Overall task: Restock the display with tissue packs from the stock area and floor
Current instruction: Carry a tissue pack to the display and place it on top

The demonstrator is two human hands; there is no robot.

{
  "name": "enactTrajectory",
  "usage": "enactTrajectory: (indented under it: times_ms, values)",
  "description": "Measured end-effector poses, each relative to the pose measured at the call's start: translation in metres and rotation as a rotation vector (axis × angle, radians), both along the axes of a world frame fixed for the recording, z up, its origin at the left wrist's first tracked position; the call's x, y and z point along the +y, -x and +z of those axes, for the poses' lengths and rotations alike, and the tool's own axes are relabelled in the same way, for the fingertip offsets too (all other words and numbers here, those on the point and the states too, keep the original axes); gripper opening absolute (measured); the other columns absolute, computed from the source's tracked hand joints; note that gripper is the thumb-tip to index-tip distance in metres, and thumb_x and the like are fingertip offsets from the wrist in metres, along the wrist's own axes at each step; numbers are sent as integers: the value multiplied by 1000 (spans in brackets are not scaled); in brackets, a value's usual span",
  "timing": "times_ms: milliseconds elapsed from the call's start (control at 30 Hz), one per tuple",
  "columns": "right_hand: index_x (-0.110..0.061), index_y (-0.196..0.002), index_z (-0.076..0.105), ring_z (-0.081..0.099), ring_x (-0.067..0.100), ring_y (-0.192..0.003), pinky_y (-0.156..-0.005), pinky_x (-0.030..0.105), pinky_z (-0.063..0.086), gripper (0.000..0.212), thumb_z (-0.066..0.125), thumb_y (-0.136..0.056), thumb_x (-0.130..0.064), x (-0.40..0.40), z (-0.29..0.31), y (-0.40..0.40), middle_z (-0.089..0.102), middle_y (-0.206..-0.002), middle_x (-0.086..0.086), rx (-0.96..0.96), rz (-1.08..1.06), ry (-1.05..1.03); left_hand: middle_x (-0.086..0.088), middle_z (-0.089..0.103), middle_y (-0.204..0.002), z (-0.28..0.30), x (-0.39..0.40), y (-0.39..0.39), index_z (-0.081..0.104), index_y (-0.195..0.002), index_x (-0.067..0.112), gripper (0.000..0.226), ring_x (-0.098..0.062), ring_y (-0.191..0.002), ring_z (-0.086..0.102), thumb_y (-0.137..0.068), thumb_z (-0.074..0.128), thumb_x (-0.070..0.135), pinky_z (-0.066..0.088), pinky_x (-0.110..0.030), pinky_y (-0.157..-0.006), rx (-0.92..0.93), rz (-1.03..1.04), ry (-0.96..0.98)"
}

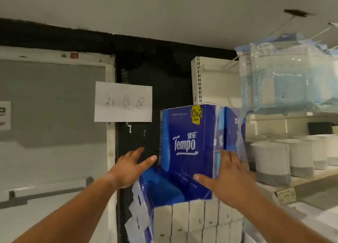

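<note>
Head view, upright pack: blue Tempo tissue pack [188, 147] stands on end atop a stack of tissue packs, yellow promotion tag at its top edge.
Head view, stack below: white-wrapped tissue bundles [197, 220] in a row under the upright pack; another blue pack [161, 188] lies tilted at the left of its base.
Head view, right hand: right hand [228, 177] lies flat against the lower right corner of the upright pack, fingers spread and extended, thumb across the pack's front face; palm in contact, no closed grip.
Head view, left hand: left hand [131, 167] open, fingers extended, just beside the pack's left edge; contact cannot be told.
Head view, wall: handwritten paper sign [123, 101] fixed to the wall left of the pack, over a dark panel.
Head view, shelving: white shelf unit [215, 81] behind and right of the pack; clear-wrapped pale blue pack [289, 78] on its upper shelf, white pots [270, 162] with grey bases on the shelf below.
</note>
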State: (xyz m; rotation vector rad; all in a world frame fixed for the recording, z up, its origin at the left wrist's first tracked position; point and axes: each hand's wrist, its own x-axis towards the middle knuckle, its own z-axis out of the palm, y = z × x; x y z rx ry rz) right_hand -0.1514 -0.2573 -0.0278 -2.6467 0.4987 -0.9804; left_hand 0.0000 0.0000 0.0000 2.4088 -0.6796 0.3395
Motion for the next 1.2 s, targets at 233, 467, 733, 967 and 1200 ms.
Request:
enactTrajectory:
  times_ms: [233,467,733,967,1200]
  values:
    - [-17,-156,14,32,33,-144,-113,51,37,121,54,-69,-91,3,2,-54,24,-160,10,-110,-103,-38,-9,27,-166,18,-38,-95,21,-161,26,117,-31,-147,35,-70,37,98,31,-45,-117,139,-122,250]
    - [-10,-160,12,23,33,-151,-122,48,24,122,60,-75,-84,-3,4,-98,21,-165,15,-334,-271,-131,-12,37,-161,24,-90,-199,26,-160,23,121,-36,-143,40,-66,46,98,30,-56,-118,342,-269,502]
    - [-30,-159,10,18,27,-152,-125,50,19,112,55,-73,-87,-11,-16,-135,20,-164,4,-389,-367,-234,-18,45,-150,20,-151,-274,33,-156,19,117,-41,-131,49,-69,42,96,35,-63,-111,554,-312,646]
    - [-30,-161,6,14,30,-152,-125,52,15,120,62,-69,-84,0,-17,-152,16,-165,5,-451,-426,-301,-13,46,-149,13,-164,-274,25,-155,14,130,-36,-131,49,-60,56,97,38,-56,-113,507,-372,780]
    - [-34,-157,23,34,29,-143,-118,57,32,116,68,-63,-84,3,-18,-142,37,-153,4,-621,-325,-441,-7,69,-122,14,-144,-286,59,-131,14,117,-28,-107,67,-43,76,89,52,-50,-100,519,-498,818]
